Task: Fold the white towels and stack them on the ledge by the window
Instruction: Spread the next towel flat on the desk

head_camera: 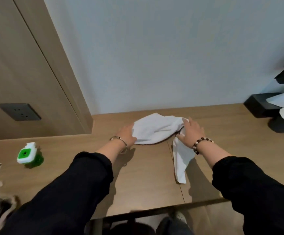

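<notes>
**Both hands on a white towel at the back of the surface**

A white towel (156, 128) lies crumpled on the wooden surface (146, 175), close to the pale wall. The left hand (126, 134) is at the towel's left edge. Its fingers are tucked out of sight under the cloth and its thumb lies along the hem, so it grips that end. The right hand (191, 133) rests flat on the towel's right end with its fingers straight and spread. From under that palm a narrow tail of the towel runs back toward the person, beneath the right wrist.

A green bottle (30, 156) with a white cap stands well apart to the left. A black box (260, 106) holding white paper sits at the far right.
</notes>
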